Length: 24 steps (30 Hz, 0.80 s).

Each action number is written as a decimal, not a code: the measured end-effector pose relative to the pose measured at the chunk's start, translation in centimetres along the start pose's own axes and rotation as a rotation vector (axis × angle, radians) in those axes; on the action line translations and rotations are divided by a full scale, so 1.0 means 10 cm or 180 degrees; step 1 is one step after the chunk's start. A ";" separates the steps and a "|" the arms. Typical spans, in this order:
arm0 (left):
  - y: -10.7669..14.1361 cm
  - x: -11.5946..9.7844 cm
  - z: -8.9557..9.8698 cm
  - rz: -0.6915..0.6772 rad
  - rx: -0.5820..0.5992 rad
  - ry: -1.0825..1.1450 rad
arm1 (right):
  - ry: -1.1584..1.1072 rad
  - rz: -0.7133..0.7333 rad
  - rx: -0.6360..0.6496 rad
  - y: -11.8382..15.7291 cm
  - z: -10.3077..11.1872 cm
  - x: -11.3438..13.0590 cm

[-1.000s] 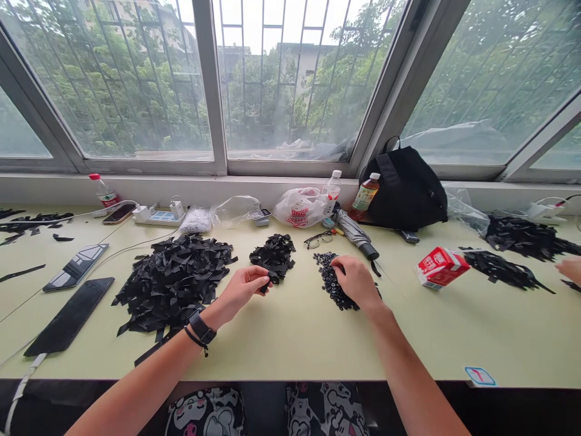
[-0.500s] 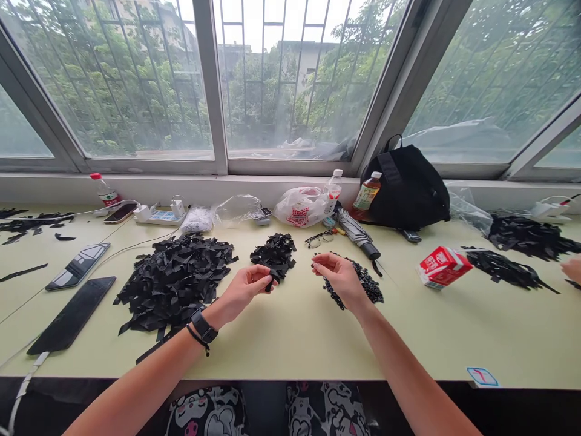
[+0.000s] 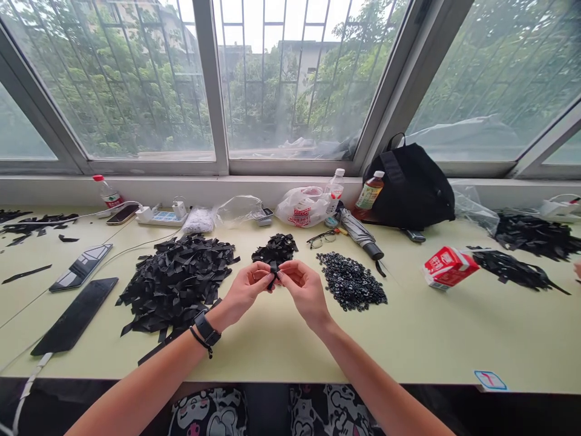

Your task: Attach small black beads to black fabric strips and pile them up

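Pinched between thumb and fingers of my left hand (image 3: 245,289) is a short black strip (image 3: 273,275), raised above the table. My right hand (image 3: 308,293) meets it from the other side, its thumb and fingers closed at the strip's right edge. Whether a small black ring is also between those fingertips is hidden. Just behind the hands lies a small heap of black pieces (image 3: 278,243). To the right spreads a pile of small black rings (image 3: 351,281). A larger heap of cut black strips (image 3: 175,284) sits left of my left hand.
Glasses (image 3: 322,238), a folded umbrella (image 3: 361,232) and a plastic bag (image 3: 299,207) lie toward the window. A red carton (image 3: 447,266) stands at the right, before more black strips (image 3: 512,266). Phones and a tablet (image 3: 75,315) are at the left. Another person's hand (image 3: 577,269) shows at the far right edge.
My right hand has moved left from the ring pile to the strip in my left hand, uncovering the pile. My left hand has stayed nearly in place.
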<state>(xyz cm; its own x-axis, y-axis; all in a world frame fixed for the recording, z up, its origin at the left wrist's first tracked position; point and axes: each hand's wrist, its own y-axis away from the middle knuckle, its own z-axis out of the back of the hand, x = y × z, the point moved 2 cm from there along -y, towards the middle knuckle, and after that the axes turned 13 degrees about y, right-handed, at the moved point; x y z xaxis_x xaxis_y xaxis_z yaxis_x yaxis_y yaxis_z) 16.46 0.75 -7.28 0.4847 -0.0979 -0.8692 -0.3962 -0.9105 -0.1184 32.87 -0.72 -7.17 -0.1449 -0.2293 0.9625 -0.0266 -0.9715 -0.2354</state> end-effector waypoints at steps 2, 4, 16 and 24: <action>0.00 0.01 -0.01 -0.0063 -0.0021 -0.0124 | -0.0072 -0.0021 0.0013 0.01 0.00 0.00; 0.00 0.01 -0.01 -0.0151 -0.0057 -0.0258 | -0.0099 -0.0040 0.0032 0.02 -0.01 -0.01; -0.01 0.05 -0.02 -0.0190 -0.0025 -0.0423 | -0.0073 -0.0087 -0.0083 0.01 -0.01 -0.03; 0.00 0.02 -0.04 -0.0265 0.0009 -0.0510 | -0.0210 -0.0179 0.0101 0.03 -0.01 -0.02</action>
<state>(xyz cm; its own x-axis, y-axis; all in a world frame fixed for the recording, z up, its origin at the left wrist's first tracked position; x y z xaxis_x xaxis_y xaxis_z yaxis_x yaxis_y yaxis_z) 16.87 0.56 -7.21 0.3855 0.0433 -0.9217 -0.3622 -0.9116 -0.1944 32.76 -0.95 -7.47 -0.0785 -0.1766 0.9811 -0.0015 -0.9842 -0.1773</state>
